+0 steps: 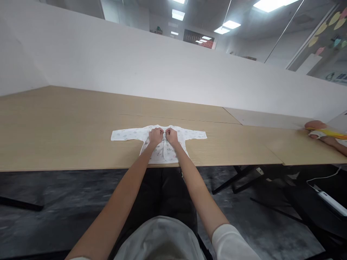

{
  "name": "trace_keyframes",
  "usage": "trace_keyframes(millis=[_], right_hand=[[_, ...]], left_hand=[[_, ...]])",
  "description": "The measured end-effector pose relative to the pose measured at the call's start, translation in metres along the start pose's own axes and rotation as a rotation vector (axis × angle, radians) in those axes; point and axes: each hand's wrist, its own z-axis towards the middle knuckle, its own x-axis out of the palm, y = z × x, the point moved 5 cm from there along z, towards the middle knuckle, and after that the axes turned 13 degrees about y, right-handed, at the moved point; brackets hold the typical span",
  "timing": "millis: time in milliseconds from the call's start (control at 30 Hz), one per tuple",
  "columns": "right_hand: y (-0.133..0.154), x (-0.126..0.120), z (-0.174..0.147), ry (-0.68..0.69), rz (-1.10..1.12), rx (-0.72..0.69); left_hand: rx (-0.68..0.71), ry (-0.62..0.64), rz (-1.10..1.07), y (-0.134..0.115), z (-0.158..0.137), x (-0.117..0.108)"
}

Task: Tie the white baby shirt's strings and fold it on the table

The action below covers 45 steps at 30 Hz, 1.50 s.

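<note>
A small white long-sleeved baby shirt (pixel 169 155) with a faint print lies flat near the table's front edge. Its sleeves stretch out to both sides, and a front opening runs down the middle. My left hand (pixel 156 136) is closed in a pinch on the upper front, just left of that opening. Close beside it, my right hand (pixel 171 136) pinches the opposite front edge. The fingertips nearly meet below the neckline. Any fastener between them is too small to make out.
The wooden table (pixel 67 126) runs along a white partition wall (pixel 135 68). At the far right, another person's forearm (pixel 333 142) rests by yellow and white cloth (pixel 336 134). A black chair (pixel 306 198) carrying a white power strip (pixel 332 202) stands below.
</note>
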Motion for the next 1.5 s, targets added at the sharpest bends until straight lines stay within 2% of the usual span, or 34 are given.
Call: trace_keyframes(millis=[200, 600, 700, 833, 1000, 1067, 1233, 1400, 1500], right_hand=[[-0.001, -0.002, -0.001, -0.028, -0.013, 0.050], [-0.006, -0.007, -0.006, -0.056, 0.258, 0.113], [-0.006, -0.008, -0.006, -0.069, 0.262, 0.135], [-0.009, -0.012, -0.007, -0.116, 0.270, 0.170], [-0.015, -0.014, -0.007, -0.166, 0.358, 0.230], [-0.016, -0.014, -0.006, -0.171, 0.389, 0.239], [-0.013, -0.014, -0.005, -0.116, 0.419, 0.209], [-0.006, -0.010, -0.014, 0.092, 0.363, 0.156], [0.000, -0.009, -0.023, 0.160, 0.262, 0.039]], left_hand=[[0.048, 0.004, -0.036, 0.000, 0.001, 0.000], [0.149, 0.019, -0.113, 0.000, 0.001, -0.001], [0.167, 0.061, -0.196, 0.000, 0.001, 0.002], [0.172, 0.070, -0.413, 0.007, 0.004, 0.002], [0.246, 0.250, -0.449, 0.018, 0.006, -0.002], [0.302, 0.274, -0.445, 0.020, 0.003, -0.005], [0.446, 0.196, -0.376, 0.017, -0.006, -0.008], [0.451, 0.201, -0.340, 0.015, -0.006, -0.005], [0.432, 0.198, -0.327, 0.015, -0.006, -0.006]])
